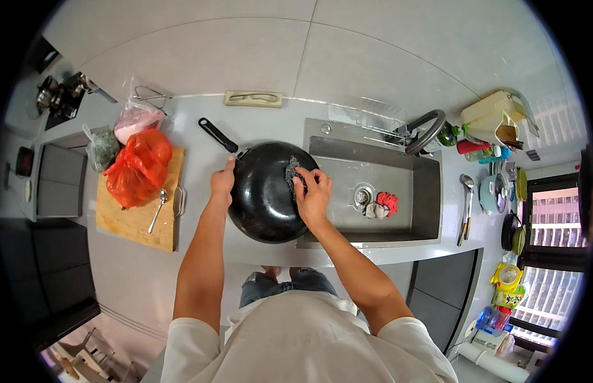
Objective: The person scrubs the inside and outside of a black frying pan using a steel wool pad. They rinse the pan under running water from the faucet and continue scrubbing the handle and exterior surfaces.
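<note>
A black wok [265,196] rests bottom up on the counter, its right side over the left rim of the steel sink [334,167]. Its black handle [218,135] points to the far left. My left hand [223,183] grips the wok's left rim, with the fingers hidden. In my right hand [315,191] is a dark grey mesh scouring pad [293,174], pressed to the right part of the wok's curved underside. Inside the sink, a red and pale cloth [383,205] lies beside the drain strainer [363,197].
Left of the wok, a wooden cutting board [136,232] carries a red plastic bag [140,167] and a metal spoon [158,210]. A curved faucet [428,129] arches over the sink's far right corner, near a wire rack [382,122]. Long-handled utensils [465,208] lie right of the sink.
</note>
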`<state>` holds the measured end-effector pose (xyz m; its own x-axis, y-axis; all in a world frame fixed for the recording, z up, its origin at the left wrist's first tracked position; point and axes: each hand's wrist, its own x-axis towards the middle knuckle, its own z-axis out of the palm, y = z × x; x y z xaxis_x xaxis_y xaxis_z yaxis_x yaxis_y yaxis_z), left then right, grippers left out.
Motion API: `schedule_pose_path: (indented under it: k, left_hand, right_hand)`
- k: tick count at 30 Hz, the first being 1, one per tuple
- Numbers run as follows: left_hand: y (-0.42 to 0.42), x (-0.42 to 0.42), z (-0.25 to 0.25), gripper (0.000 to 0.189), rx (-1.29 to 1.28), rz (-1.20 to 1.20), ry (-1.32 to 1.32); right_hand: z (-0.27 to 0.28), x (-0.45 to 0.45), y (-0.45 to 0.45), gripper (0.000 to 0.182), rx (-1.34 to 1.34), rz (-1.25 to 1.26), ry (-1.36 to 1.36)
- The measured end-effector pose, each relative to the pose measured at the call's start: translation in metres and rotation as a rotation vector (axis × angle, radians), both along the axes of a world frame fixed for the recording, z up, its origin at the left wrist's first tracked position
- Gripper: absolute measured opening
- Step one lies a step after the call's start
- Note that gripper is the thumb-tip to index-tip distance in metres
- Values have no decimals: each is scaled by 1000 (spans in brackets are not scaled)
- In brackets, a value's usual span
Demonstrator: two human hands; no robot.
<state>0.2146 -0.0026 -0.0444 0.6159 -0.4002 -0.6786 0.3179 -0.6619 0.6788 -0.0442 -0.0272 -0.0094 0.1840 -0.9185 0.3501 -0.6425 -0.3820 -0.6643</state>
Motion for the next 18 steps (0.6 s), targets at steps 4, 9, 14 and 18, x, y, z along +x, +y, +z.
schedule_pose_path:
  k: [4, 9, 14, 18]
  left_hand:
    - [-8, -33, 58, 72, -97, -124, -76]
    - [-3, -83, 99, 66, -277, -178, -271]
    - [6, -102, 101, 63, -430, -213, -350]
    - [11, -105, 117, 62, -432, -254, -406]
  right_hand:
    - [20, -4, -3, 27, 22, 6, -91]
    - [64, -3, -17, 26, 96, -26, -170]
    - [106, -9, -28, 26, -63, 69, -1]
    - [117, -15, -47, 22, -51, -84, -91]
